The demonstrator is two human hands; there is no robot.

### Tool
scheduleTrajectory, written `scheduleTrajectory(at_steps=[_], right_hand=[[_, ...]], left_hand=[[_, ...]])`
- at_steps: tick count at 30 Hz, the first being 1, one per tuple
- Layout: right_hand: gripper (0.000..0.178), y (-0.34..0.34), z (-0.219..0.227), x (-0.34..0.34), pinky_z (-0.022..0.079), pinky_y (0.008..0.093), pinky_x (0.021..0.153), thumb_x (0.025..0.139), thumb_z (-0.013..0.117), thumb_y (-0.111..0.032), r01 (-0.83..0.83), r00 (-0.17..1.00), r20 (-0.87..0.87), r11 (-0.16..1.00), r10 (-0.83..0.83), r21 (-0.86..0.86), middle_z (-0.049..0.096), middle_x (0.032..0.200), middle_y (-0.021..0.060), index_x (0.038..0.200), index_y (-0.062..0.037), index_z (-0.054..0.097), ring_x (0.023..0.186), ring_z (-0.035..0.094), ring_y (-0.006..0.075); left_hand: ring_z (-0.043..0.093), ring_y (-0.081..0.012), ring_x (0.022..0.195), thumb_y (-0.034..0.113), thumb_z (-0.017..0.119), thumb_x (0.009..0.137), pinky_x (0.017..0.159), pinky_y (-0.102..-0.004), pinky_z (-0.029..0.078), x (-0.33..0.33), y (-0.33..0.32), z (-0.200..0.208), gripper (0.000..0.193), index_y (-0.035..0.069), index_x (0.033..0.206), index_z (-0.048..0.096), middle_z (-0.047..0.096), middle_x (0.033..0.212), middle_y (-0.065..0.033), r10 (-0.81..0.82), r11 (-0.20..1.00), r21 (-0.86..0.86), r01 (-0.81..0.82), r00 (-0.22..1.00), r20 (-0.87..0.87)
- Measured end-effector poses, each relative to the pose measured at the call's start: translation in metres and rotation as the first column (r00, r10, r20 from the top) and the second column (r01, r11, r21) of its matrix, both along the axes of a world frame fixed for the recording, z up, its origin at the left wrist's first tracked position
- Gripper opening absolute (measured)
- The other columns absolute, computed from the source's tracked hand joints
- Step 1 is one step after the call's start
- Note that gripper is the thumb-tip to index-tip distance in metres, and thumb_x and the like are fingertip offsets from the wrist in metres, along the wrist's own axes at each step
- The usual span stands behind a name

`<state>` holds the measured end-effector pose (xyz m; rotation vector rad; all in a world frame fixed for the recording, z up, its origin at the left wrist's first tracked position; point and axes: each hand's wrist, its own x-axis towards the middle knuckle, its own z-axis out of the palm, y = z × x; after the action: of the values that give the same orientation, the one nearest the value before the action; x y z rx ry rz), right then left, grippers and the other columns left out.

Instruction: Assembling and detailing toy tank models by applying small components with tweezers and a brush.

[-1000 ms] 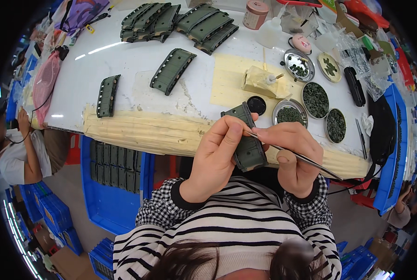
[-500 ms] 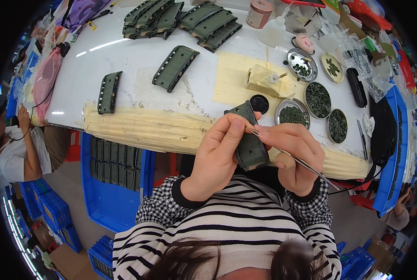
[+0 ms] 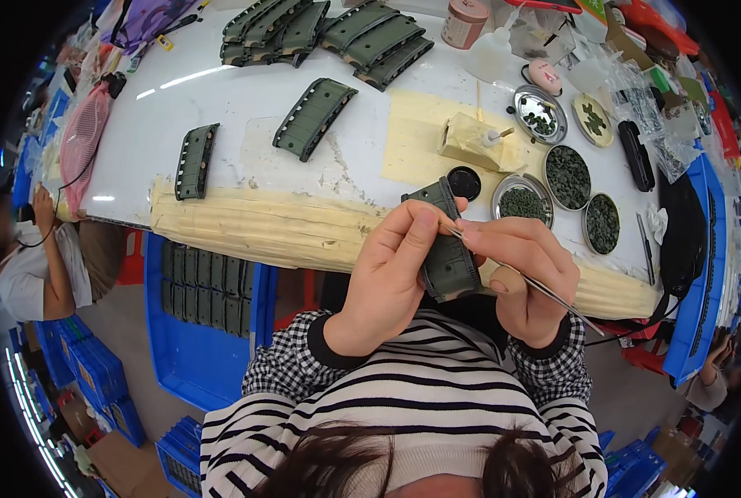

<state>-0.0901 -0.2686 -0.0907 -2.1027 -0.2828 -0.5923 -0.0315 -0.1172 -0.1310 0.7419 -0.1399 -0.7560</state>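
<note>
A dark green curved plastic part [image 3: 451, 270] hangs in front of my body, tilted, at the table's front edge. My left hand [image 3: 391, 270] grips it from the left side. The thumb and forefinger of that hand meet the tip of the tweezers over the part. My right hand [image 3: 526, 270] pinches the thin metal tweezers [image 3: 545, 289], whose shaft runs down to the right past the palm. Whether anything tiny sits in the tweezer tip is hidden by the fingertips. Beyond the part lies a round black cap or dish [image 3: 463, 183].
Round tins of small green pieces [image 3: 566, 177] stand to the right, beside a taped block with a nozzle [image 3: 470, 141]. Similar green parts [image 3: 314, 119] lie on the table, stacked at the back. A blue crate [image 3: 192, 361] of parts sits below left. Yellow tape covers the front edge [image 3: 263, 226].
Both hands keep nearly the same hold on the part and tweezers. The whole view has shifted very slightly; nothing has been picked up or let go.
</note>
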Motion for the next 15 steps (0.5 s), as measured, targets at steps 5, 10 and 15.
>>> scheduleTrajectory(at_steps=[5, 10, 15], right_hand=[[0.032, 0.0014, -0.0013, 0.0005, 0.053, 0.0298, 0.063, 0.073, 0.074, -0.012, 0.006, 1.0, 0.014, 1.0, -0.007, 0.008, 0.066, 0.092, 0.013, 0.102, -0.0006, 0.068, 0.076, 0.066, 0.0236], [0.031, 0.0018, -0.0007, 0.0006, 0.054, 0.0297, 0.063, 0.073, 0.074, -0.013, 0.004, 1.0, 0.004, 1.0, -0.004, -0.001, 0.066, 0.092, 0.0131, 0.101, -0.0006, 0.068, 0.077, 0.067, 0.0238], [0.031, 0.0031, -0.0017, 0.0008, 0.054, 0.0298, 0.064, 0.073, 0.074, -0.013, 0.015, 1.0, 0.02, 1.0, -0.014, -0.007, 0.066, 0.092, 0.013, 0.101, -0.0007, 0.069, 0.077, 0.067, 0.0239]], left_hand=[[0.055, -0.0144, 0.107, 0.029, 0.039, 0.103, 0.089, -0.0286, 0.047, 0.0003, -0.0004, 0.0013, 0.028, 0.005, 0.101, 0.053, 0.054, 0.126, -0.0131, -0.003, 1.0, -0.001, 0.003, 1.0, -0.021], [0.055, -0.0141, 0.106, 0.029, 0.039, 0.103, 0.088, -0.028, 0.048, -0.0002, -0.0005, 0.0003, 0.028, 0.006, 0.101, 0.053, 0.054, 0.126, -0.0127, 0.007, 1.0, -0.015, -0.007, 1.0, -0.02], [0.055, -0.0132, 0.104, 0.029, 0.04, 0.103, 0.087, -0.0279, 0.048, -0.0013, -0.0001, -0.0021, 0.026, 0.006, 0.101, 0.053, 0.054, 0.125, -0.0124, 0.017, 1.0, -0.023, -0.017, 1.0, -0.003]])
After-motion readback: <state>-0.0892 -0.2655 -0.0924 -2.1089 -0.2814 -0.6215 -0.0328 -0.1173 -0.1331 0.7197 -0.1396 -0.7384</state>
